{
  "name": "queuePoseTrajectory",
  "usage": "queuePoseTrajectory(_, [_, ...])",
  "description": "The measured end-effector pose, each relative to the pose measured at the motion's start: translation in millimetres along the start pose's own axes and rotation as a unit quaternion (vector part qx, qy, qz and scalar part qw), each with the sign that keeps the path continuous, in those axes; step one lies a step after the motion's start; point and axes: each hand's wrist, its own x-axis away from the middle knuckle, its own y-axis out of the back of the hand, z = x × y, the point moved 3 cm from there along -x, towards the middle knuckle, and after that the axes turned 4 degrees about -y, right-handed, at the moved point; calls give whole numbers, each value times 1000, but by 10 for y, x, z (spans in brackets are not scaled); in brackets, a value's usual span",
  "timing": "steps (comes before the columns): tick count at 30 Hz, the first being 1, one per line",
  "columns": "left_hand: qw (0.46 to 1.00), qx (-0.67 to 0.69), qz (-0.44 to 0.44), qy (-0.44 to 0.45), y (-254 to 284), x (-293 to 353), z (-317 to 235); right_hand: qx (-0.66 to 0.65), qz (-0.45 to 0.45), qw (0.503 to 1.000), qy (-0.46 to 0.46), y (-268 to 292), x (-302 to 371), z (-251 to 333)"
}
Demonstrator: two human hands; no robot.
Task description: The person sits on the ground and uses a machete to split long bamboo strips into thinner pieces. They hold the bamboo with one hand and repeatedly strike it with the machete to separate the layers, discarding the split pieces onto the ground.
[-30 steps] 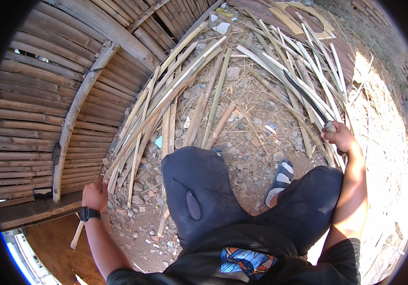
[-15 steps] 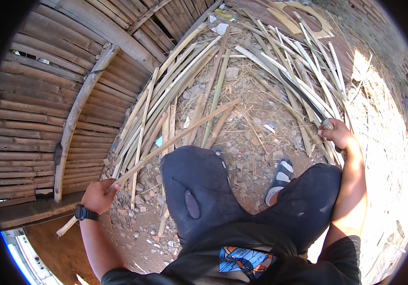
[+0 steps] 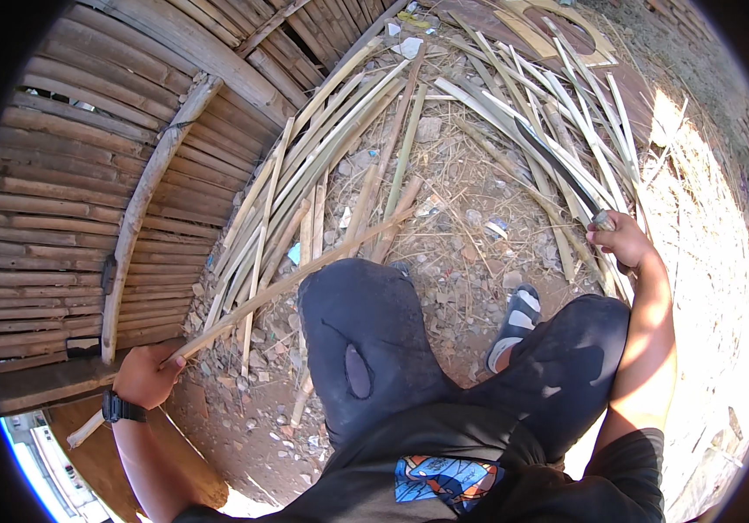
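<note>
My left hand (image 3: 149, 375) is closed round a long bamboo strip (image 3: 283, 283) near its lower end. The strip slants up over my bent knee, its far end above the littered ground. In my right hand (image 3: 623, 240), out to the right, is the handle of a machete (image 3: 559, 167). Its long dark blade points forward and left, over a heap of split bamboo strips (image 3: 579, 105). My right fingers are wrapped round the handle and hide part of it.
A bamboo slat wall (image 3: 61, 227) with a curved pole (image 3: 152, 187) rises at the left. More bamboo strips (image 3: 318, 144) lie along its foot. Stones, straw and scraps cover the ground (image 3: 470, 218). A brown board (image 3: 640, 96) lies at the far right, before a rough wall (image 3: 714, 96).
My left hand has moved left and slightly down, drawing the bamboo strip back with it. My right hand and the machete have barely shifted.
</note>
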Motion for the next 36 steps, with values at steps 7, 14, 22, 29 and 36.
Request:
queuePoseTrajectory(7, [997,-6,-47,54,138,225,176,-12,-1,1000,-11,-3,61,45])
queuePoseTrajectory(14, [997,38,-41,50,47,284,-22,-4,-10,1000,-1,-1,173,155])
queuePoseTrajectory(22, [998,-51,-14,24,-119,175,-4,-14,5,1000,4,1,105,66])
queuePoseTrajectory(29, [994,-83,-35,58,59,276,103,-12,0,1000,4,12,71,14])
queuePoseTrajectory(36, [991,-76,-85,66,453,541,335,5,-11,999,-34,26,183,131])
